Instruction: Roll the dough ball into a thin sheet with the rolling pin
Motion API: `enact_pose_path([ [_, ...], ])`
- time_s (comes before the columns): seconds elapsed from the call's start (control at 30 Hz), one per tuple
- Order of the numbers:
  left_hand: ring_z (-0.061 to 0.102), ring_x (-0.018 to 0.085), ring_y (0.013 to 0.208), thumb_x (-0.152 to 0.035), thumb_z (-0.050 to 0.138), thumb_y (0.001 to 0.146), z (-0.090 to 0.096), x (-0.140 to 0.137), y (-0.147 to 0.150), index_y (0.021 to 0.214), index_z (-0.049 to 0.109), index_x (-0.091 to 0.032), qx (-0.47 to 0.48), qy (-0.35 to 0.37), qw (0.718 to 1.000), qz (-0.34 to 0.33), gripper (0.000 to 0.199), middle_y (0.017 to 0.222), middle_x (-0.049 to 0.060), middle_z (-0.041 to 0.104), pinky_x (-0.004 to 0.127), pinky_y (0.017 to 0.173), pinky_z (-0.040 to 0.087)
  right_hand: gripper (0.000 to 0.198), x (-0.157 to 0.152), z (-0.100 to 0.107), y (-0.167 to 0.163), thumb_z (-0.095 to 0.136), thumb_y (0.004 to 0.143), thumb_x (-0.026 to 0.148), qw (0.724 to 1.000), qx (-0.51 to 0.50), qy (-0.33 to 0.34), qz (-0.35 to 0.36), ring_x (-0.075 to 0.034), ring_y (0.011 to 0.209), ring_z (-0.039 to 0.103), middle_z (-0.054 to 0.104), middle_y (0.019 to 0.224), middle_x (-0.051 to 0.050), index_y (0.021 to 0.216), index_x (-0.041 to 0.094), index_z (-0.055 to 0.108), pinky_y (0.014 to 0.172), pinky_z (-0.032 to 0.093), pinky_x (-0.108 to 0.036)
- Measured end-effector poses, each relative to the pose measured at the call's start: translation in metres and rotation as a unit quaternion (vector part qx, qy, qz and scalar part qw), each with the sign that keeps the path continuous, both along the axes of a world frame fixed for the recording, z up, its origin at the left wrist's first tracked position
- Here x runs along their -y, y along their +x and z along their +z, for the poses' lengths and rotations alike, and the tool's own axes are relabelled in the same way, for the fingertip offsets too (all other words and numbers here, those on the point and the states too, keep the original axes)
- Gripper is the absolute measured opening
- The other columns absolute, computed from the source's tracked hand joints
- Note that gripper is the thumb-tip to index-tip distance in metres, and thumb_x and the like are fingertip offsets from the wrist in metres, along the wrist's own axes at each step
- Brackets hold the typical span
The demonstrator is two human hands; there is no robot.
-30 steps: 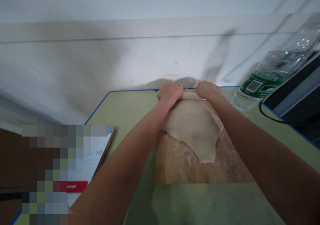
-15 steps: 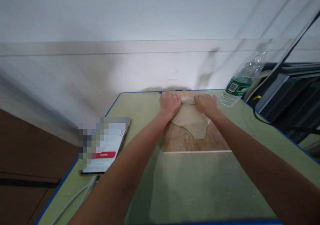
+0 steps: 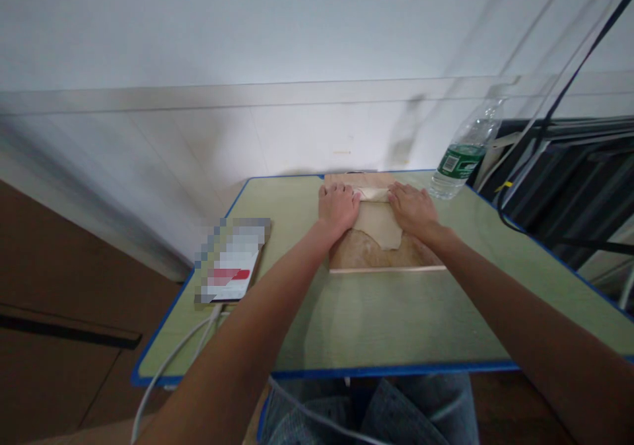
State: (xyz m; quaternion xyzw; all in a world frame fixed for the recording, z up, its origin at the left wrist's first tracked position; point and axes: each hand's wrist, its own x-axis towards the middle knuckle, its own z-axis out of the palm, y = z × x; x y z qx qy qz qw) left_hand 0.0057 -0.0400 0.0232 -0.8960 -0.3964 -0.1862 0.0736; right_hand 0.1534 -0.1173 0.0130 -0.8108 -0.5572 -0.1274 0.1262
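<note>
A flattened sheet of pale dough lies on a floured wooden board, its pointed end toward me. Across the dough's far part is a rolling pin, and some dough seems to be folded up around its middle. My left hand presses down on the pin's left end with the fingers curved over it. On the right end rests my right hand, its fingers likewise laid over the pin. Both ends of the pin are hidden beneath my palms.
A phone with a white cable lies left on the green, blue-edged table. Back right, a water bottle stands by the wall. Dark flat items and hanging cords are further right.
Both hands have drawn the pin slightly toward me over the board, baring a strip behind it. Dough now shows around the pin. My view has shifted, showing the table's near edge and my legs.
</note>
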Motion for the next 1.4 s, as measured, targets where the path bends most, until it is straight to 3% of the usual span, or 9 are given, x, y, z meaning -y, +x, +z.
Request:
enact_pose_path([
  [0.27, 0.048, 0.024, 0.124, -0.042, 0.026, 0.097, -0.001, -0.030, 0.005, 0.120, 0.057, -0.016, -0.018, -0.053, 0.998, -0.039, 0.047, 0.132, 0.010, 0.056, 0.050, 0.111, 0.023, 0.049, -0.018, -0.005, 0.016, 0.021, 0.097, 0.031, 1.000, -0.009, -0.002, 0.006, -0.022, 0.130, 0.043, 0.049, 0.142, -0.009, 0.134, 0.019, 0.050, 0.107, 0.030, -0.045],
  [0.47, 0.036, 0.024, 0.136, -0.042, 0.022, 0.097, -0.003, -0.052, 0.020, 0.134, 0.049, -0.016, -0.008, -0.066, 0.997, -0.037, 0.052, 0.145, 0.008, 0.044, 0.049, 0.115, 0.018, 0.052, -0.036, -0.003, 0.030, 0.020, 0.097, 0.032, 1.000, -0.006, -0.019, 0.024, -0.024, 0.133, 0.040, 0.049, 0.141, -0.011, 0.133, 0.013, 0.051, 0.106, 0.031, -0.043],
  [0.7, 0.019, 0.023, 0.144, -0.045, 0.018, 0.098, -0.001, -0.074, 0.035, 0.140, 0.043, -0.018, -0.011, -0.080, 0.996, -0.022, 0.056, 0.151, 0.006, 0.036, 0.047, 0.116, 0.014, 0.052, -0.060, 0.005, 0.037, 0.020, 0.097, 0.030, 1.000, 0.011, -0.024, -0.007, -0.028, 0.124, 0.050, 0.060, 0.127, -0.017, 0.121, 0.010, 0.061, 0.101, 0.036, -0.044],
  [0.9, 0.024, 0.025, 0.141, -0.046, 0.017, 0.098, 0.000, -0.096, 0.050, 0.133, 0.051, -0.019, -0.011, -0.080, 0.996, -0.026, 0.056, 0.146, 0.007, 0.042, 0.047, 0.114, 0.016, 0.053, -0.081, 0.011, 0.047, 0.020, 0.097, 0.033, 0.996, 0.004, -0.080, -0.037, -0.030, 0.104, 0.062, 0.067, 0.114, -0.017, 0.109, 0.015, 0.068, 0.085, 0.045, -0.043],
  [1.07, 0.033, 0.026, 0.135, -0.046, 0.017, 0.098, 0.000, -0.106, 0.060, 0.122, 0.061, -0.016, -0.014, -0.085, 0.996, -0.019, 0.058, 0.135, 0.010, 0.053, 0.044, 0.111, 0.022, 0.049, -0.098, 0.010, 0.059, 0.021, 0.096, 0.030, 0.994, -0.010, -0.105, -0.028, -0.031, 0.108, 0.060, 0.064, 0.122, -0.014, 0.119, 0.022, 0.064, 0.086, 0.045, -0.046],
  [1.2, 0.037, 0.027, 0.132, -0.045, 0.017, 0.098, -0.001, -0.105, 0.062, 0.116, 0.064, -0.013, -0.003, -0.084, 0.996, -0.008, 0.059, 0.134, 0.012, 0.054, 0.042, 0.109, 0.026, 0.047, -0.105, 0.011, 0.065, 0.023, 0.096, 0.030, 0.991, -0.010, -0.127, -0.036, -0.032, 0.112, 0.057, 0.062, 0.126, -0.010, 0.125, 0.026, 0.060, 0.089, 0.044, -0.049],
  [1.4, 0.043, 0.026, 0.128, -0.048, 0.018, 0.098, 0.001, -0.099, 0.058, 0.114, 0.065, -0.016, 0.005, -0.099, 0.995, -0.008, 0.058, 0.128, 0.010, 0.058, 0.041, 0.105, 0.031, 0.045, -0.093, 0.016, 0.054, 0.026, 0.095, 0.024, 0.988, 0.014, -0.154, -0.025, -0.035, 0.111, 0.057, 0.060, 0.126, -0.017, 0.127, 0.017, 0.058, 0.085, 0.045, -0.048],
])
